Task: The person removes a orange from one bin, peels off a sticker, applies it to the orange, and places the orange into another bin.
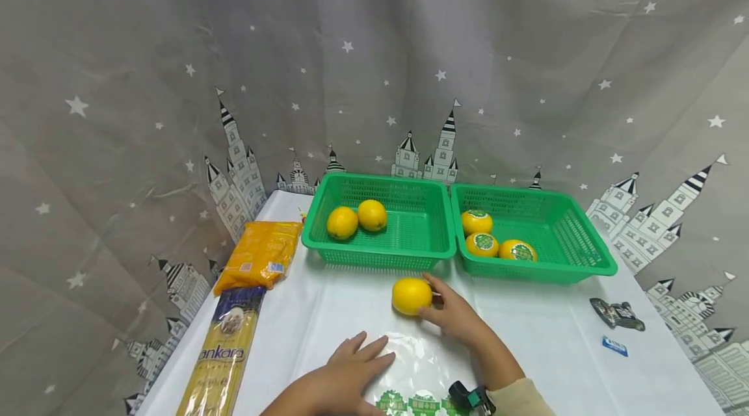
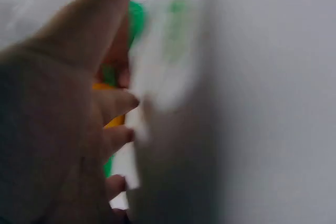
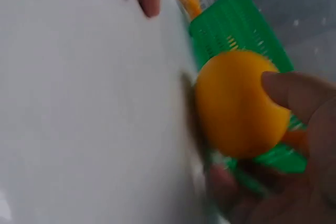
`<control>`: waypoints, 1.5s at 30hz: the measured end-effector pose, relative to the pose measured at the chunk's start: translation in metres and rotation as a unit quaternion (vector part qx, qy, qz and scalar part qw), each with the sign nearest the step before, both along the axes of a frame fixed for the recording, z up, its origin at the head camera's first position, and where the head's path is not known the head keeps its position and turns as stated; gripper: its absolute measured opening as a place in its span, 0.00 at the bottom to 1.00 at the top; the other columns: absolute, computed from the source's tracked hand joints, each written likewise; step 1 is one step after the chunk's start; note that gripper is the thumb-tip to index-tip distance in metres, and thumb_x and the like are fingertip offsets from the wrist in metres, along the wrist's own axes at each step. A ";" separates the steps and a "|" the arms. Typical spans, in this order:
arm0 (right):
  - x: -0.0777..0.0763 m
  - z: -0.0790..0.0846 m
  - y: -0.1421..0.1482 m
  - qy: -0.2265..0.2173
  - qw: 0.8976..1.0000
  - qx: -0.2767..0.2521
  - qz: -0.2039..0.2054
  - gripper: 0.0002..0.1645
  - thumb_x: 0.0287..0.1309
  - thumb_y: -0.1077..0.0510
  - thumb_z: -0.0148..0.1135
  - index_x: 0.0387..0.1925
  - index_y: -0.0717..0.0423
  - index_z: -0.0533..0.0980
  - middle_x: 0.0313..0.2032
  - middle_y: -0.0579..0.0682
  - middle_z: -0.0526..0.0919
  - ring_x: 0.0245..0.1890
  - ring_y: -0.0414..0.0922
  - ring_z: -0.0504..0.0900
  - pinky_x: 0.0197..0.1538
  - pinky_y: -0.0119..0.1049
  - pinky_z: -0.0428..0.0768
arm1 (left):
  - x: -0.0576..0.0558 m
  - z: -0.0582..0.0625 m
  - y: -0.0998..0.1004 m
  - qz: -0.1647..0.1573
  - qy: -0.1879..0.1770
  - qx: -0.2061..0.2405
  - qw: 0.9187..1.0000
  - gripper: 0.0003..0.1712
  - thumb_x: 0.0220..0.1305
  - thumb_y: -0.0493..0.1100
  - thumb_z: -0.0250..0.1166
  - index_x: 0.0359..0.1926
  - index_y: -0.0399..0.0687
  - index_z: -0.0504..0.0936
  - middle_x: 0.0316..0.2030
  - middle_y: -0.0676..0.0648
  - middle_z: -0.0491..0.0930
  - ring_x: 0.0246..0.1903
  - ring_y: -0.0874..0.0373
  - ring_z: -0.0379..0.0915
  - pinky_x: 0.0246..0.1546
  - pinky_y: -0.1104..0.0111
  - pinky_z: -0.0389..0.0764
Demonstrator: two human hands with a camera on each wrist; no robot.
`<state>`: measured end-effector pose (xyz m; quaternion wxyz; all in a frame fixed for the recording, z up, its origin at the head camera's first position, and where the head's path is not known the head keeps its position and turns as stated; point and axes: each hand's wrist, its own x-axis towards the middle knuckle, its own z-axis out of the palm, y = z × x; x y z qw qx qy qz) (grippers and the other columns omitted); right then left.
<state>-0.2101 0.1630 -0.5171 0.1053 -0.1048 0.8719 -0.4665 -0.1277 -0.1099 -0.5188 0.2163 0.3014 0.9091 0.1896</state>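
Note:
In the head view my right hand [image 1: 453,312] holds a yellow-skinned orange [image 1: 411,296] low over the white table, in front of the left basket. The right wrist view has the thumb on one side of the orange [image 3: 236,106] and fingers around its other side. My left hand [image 1: 354,370] is spread with straight fingers over a glossy sheet of green stickers [image 1: 424,401] at the near edge. The left wrist view shows that hand [image 2: 68,98] holding nothing; the sheet is blurred there.
A green basket [image 1: 380,259] holds two plain oranges; the green basket [image 1: 544,273] beside it holds three with green stickers. Left lie an orange packet [image 1: 257,253] and a spaghetti pack [image 1: 219,357]. A dark crumpled wrapper [image 1: 617,313] and small blue packet [image 1: 615,346] lie right.

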 end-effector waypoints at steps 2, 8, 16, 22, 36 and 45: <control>0.012 0.015 -0.004 0.034 0.999 0.040 -0.009 0.46 0.63 0.53 0.74 0.78 0.49 0.63 0.72 0.59 0.71 0.62 0.61 0.80 0.61 0.57 0.81 | 0.005 -0.006 0.004 -0.014 0.022 -0.038 0.999 0.56 0.54 0.77 0.70 0.80 0.68 0.63 0.82 0.52 0.55 0.78 0.34 0.52 0.72 0.35 0.61; 0.048 0.040 -0.025 0.077 0.986 0.091 0.113 0.23 0.62 0.52 0.74 0.57 0.52 0.80 0.49 0.47 0.84 0.46 0.43 0.83 0.50 0.41 0.85 | 0.002 -0.014 0.009 0.022 0.072 -0.069 0.995 0.60 0.47 0.81 0.70 0.80 0.71 0.62 0.82 0.56 0.54 0.75 0.40 0.58 0.69 0.38 0.65; 0.076 -0.007 -0.034 0.061 0.958 0.183 0.212 0.22 0.54 0.40 0.78 0.48 0.39 0.81 0.40 0.29 0.75 0.40 0.31 0.69 0.46 0.31 0.74 | -0.004 -0.017 0.008 0.054 0.038 -0.047 0.997 0.58 0.48 0.85 0.65 0.79 0.80 0.59 0.83 0.59 0.47 0.82 0.36 0.41 0.66 0.19 0.42; 0.081 -0.007 -0.042 0.073 0.954 0.210 0.200 0.20 0.54 0.44 0.79 0.45 0.40 0.81 0.36 0.32 0.70 0.39 0.34 0.65 0.43 0.29 0.71 | -0.006 -0.017 0.005 0.050 0.034 -0.030 0.998 0.54 0.53 0.81 0.66 0.80 0.80 0.59 0.84 0.60 0.46 0.82 0.36 0.39 0.65 0.19 0.40; 0.081 -0.008 -0.037 0.005 0.981 0.107 0.164 0.09 0.68 0.52 0.67 0.34 0.38 0.75 0.31 0.33 0.74 0.34 0.33 0.71 0.40 0.33 0.74 | -0.002 -0.021 0.010 0.060 -0.003 -0.024 0.998 0.57 0.49 0.79 0.70 0.79 0.78 0.60 0.84 0.59 0.48 0.82 0.35 0.39 0.65 0.18 0.38; 0.049 0.029 -0.023 -0.059 0.979 -0.153 -0.120 0.08 0.71 0.60 0.65 0.46 0.58 0.75 0.37 0.52 0.78 0.36 0.45 0.76 0.37 0.31 0.80 | -0.013 -0.012 0.012 0.070 0.009 -0.034 0.997 0.56 0.47 0.78 0.73 0.77 0.76 0.67 0.82 0.55 0.54 0.80 0.33 0.44 0.67 0.20 0.42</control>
